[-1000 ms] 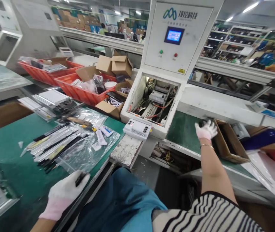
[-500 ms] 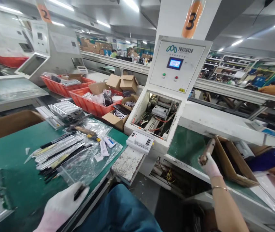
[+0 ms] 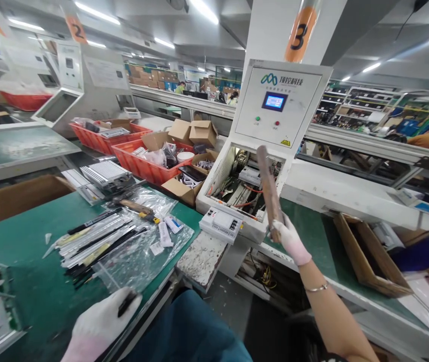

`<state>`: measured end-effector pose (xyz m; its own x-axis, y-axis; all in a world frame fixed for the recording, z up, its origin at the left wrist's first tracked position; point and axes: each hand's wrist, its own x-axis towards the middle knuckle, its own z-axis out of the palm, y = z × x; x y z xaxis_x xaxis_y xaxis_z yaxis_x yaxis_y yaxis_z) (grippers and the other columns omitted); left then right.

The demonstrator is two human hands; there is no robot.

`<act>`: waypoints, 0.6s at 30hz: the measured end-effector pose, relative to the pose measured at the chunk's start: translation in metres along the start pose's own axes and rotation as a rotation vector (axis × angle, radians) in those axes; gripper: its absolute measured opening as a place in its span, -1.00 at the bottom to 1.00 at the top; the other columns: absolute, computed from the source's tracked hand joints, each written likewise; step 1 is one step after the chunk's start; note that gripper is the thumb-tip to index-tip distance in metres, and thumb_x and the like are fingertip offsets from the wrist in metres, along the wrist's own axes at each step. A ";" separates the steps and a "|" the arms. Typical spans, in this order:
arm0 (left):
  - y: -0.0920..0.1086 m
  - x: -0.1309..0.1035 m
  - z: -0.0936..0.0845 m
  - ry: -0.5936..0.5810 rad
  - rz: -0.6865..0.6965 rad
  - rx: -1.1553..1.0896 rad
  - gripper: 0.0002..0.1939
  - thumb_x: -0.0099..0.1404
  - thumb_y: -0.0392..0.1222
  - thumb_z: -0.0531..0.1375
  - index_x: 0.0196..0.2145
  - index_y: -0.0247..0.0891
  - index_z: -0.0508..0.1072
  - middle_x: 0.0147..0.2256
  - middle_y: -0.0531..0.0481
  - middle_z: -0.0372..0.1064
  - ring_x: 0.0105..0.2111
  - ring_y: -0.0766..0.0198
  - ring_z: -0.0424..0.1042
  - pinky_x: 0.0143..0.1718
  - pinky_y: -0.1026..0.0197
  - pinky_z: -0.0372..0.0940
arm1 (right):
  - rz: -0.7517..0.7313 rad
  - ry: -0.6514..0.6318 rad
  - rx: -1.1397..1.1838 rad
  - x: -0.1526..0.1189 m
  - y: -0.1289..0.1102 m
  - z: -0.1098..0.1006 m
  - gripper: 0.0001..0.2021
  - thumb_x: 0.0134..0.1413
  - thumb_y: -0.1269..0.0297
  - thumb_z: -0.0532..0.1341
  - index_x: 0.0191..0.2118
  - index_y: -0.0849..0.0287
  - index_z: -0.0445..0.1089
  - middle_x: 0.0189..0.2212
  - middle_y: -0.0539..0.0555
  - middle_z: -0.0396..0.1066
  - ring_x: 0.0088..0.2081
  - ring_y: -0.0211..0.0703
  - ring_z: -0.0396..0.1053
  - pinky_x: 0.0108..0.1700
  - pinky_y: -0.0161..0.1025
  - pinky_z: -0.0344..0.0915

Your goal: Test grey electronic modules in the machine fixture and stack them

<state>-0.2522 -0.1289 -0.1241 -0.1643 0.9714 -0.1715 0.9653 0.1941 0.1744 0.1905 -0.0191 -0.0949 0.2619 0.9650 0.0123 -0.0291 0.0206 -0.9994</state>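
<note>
My right hand (image 3: pixel 292 241), in a white glove, grips the lower end of a long brown bar (image 3: pixel 267 183) that looks like wood. The bar stands up at a slight tilt in front of the machine's opening, hiding part of it. My left hand (image 3: pixel 101 319), also gloved, is closed at the green table's near edge, with a small dark thing I cannot make out at its fingers. Between my hands, a white module with terminals (image 3: pixel 220 224) rests at the front of the machine (image 3: pixel 275 105), above a worn metal plate (image 3: pixel 201 259). Another white module (image 3: pixel 250 176) lies inside the opening.
On the left table (image 3: pixel 29 251) lie several metal strips (image 3: pixel 94 244), a plastic bag (image 3: pixel 135 261), a tool with a brown handle (image 3: pixel 139 207) and finned metal parts (image 3: pixel 105 176). Red bins (image 3: pixel 142 168) stand behind. An open wooden box (image 3: pixel 368 256) sits at right.
My right hand has moved left and up from beside the wooden box, bringing the brown bar upright before the machine. My left hand stays at the table edge.
</note>
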 end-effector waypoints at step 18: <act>-0.017 0.008 0.012 -0.033 -0.016 -0.035 -0.62 0.29 0.07 -0.02 -0.33 -0.10 0.53 -0.34 -0.03 0.59 -0.36 0.13 0.55 -0.35 0.23 0.31 | 0.404 -0.016 0.776 0.146 -0.038 0.102 -0.65 0.37 0.05 -0.06 -0.32 0.14 0.29 -0.61 -0.07 0.36 -0.63 -0.32 0.30 -0.68 -0.46 0.23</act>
<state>-0.2677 -0.1257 -0.1404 -0.1726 0.9631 -0.2064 0.9549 0.2150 0.2049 0.1312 0.1477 -0.0520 0.0765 0.9404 -0.3315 -0.7669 -0.1569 -0.6223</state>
